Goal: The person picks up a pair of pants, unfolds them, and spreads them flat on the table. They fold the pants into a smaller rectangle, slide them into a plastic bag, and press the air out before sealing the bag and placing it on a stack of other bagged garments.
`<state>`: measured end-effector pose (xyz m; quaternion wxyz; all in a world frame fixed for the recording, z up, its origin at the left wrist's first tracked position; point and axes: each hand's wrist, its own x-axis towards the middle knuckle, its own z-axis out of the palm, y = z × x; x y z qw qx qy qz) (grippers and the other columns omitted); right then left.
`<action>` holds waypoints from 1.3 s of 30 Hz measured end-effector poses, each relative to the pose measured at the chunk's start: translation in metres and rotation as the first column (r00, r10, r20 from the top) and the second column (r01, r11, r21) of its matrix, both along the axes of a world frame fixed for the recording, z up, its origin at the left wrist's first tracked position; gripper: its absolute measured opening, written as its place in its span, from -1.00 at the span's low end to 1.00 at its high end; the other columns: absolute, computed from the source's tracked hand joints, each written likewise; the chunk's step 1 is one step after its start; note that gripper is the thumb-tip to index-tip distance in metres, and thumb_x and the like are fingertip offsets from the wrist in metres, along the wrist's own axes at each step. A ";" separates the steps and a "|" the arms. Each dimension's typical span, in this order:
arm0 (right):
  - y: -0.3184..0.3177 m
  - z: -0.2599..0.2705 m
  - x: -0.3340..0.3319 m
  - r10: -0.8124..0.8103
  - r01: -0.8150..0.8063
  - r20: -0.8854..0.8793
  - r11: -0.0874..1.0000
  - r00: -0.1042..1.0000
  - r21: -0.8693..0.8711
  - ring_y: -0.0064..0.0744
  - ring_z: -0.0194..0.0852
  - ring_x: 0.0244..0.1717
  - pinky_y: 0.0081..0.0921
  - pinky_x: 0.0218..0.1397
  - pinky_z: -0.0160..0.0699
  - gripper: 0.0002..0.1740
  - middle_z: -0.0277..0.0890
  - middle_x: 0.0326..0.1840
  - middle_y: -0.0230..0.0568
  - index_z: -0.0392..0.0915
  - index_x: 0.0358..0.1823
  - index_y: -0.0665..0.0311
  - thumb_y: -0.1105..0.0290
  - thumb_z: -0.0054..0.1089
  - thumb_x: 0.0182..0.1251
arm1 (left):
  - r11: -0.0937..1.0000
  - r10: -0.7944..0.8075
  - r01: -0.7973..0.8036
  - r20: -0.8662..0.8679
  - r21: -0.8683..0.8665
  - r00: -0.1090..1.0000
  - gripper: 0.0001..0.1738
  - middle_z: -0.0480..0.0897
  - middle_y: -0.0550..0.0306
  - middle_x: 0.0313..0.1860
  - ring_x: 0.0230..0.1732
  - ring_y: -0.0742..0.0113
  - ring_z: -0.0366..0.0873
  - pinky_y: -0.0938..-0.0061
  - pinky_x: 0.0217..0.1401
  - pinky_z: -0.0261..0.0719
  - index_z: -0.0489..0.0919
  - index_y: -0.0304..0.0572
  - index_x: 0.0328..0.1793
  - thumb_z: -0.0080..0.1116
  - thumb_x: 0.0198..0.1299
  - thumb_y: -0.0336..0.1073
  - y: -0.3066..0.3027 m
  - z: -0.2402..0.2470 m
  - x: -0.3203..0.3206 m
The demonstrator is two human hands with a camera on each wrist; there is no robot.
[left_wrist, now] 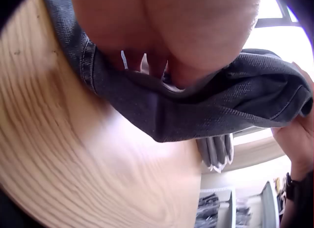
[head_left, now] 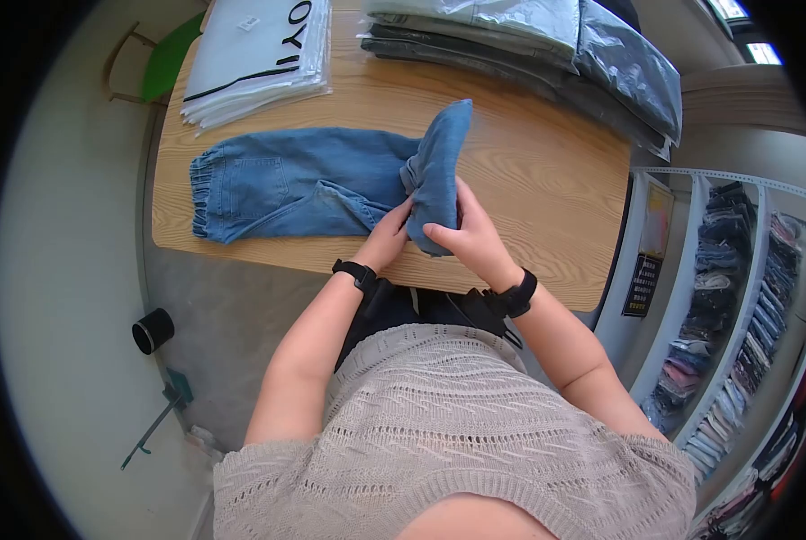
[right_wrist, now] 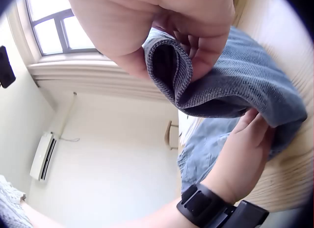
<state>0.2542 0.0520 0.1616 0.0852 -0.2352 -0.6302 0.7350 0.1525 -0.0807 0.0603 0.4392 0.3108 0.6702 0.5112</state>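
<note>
A pair of blue jeans (head_left: pixel 304 175) lies lengthwise on the wooden table (head_left: pixel 547 198), its gathered elastic waist at the left. The leg ends (head_left: pixel 441 166) are raised off the table at the right and folded upward. My right hand (head_left: pixel 479 238) pinches the hem end, thumb on the near side and fingers behind; in the right wrist view the stitched hem (right_wrist: pixel 169 76) curls between thumb and fingers. Just left of it, my left hand (head_left: pixel 387 238) grips the legs at the fold. Its fingertips are hidden in the denim in the right wrist view.
A stack of clear plastic bags (head_left: pixel 259 54) with black print lies at the table's back left. Plastic-bagged dark garments (head_left: pixel 511 45) are piled at the back right. Shelves of folded clothes (head_left: pixel 718 297) stand right of the table, a green chair (head_left: pixel 171 58) beyond its left corner.
</note>
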 end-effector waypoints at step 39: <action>-0.089 -0.091 -0.103 0.181 -0.408 0.385 0.116 0.905 0.905 -0.12 -0.20 0.52 0.24 0.41 -0.25 -0.40 -0.03 0.50 -0.19 0.24 0.36 -0.26 -0.07 0.00 0.28 | 0.522 0.807 -0.814 0.454 -0.252 0.377 -0.57 0.51 0.09 0.07 0.03 0.28 0.48 0.41 0.09 0.44 0.37 -0.31 0.21 0.11 0.27 -0.29 -0.133 -0.026 -0.058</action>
